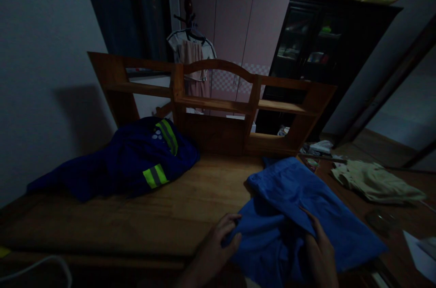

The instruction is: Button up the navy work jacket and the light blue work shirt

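Note:
A blue garment (306,192), which looks like trousers or a similar piece of clothing, lies loosely folded at the right end of the wooden tabletop. My left hand (220,238) is at its left edge, fingers curved and thumb apart, with blue cloth between them. On the near right part of the cloth rests my right hand (320,247), its fingers stretched out and partly covered by a fold. A dark blue work jacket (119,161) with yellow-green and grey reflective bands lies crumpled on the left of the tabletop.
A wooden shelf rack (214,105) rises along the far edge of the tabletop (200,192). Right of it, folded pale green clothing (376,181) and a glass bowl (380,220) lie on another surface. A white cable (51,258) curves at the lower left.

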Available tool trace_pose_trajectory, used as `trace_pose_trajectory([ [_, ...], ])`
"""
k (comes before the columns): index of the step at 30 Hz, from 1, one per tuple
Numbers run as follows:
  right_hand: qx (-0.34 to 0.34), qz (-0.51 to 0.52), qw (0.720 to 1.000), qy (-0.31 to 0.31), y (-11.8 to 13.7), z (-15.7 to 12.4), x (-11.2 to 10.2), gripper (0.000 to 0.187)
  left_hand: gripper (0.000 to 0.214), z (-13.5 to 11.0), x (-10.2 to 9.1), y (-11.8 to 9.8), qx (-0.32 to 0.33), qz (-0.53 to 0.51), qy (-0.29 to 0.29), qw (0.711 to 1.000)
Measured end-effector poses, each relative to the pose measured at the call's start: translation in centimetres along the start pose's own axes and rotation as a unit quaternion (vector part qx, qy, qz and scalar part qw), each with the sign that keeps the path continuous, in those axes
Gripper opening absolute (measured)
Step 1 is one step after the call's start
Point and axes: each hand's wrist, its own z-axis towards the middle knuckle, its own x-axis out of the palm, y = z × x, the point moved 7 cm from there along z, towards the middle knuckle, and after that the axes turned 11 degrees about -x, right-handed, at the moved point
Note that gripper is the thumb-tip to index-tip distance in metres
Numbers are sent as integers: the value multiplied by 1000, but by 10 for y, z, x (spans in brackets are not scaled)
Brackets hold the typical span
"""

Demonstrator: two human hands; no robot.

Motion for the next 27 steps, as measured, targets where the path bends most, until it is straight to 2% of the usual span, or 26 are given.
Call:
trace_pose_trajectory([
  [5, 13, 16, 1000, -3, -13, 0, -2, 52, 29, 4, -5, -11, 11, -17, 16, 1000],
  [12, 75, 68, 993, -58, -29, -4, -7, 57, 28, 5, -6, -8, 10, -16, 13, 1000],
  [18, 124, 130, 981, -72, -41, -7, -11, 51, 27, 6, -8, -3, 2, -18, -1, 1000],
  [21, 124, 130, 981, -73, -43, -3, -15, 49, 27, 6, -11, -2, -5, -28, -5, 1000],
  [27, 176, 137, 974, -43, -51, 0, -18, 46, 30, 9, -12, 4, -10, -37, -1, 999],
])
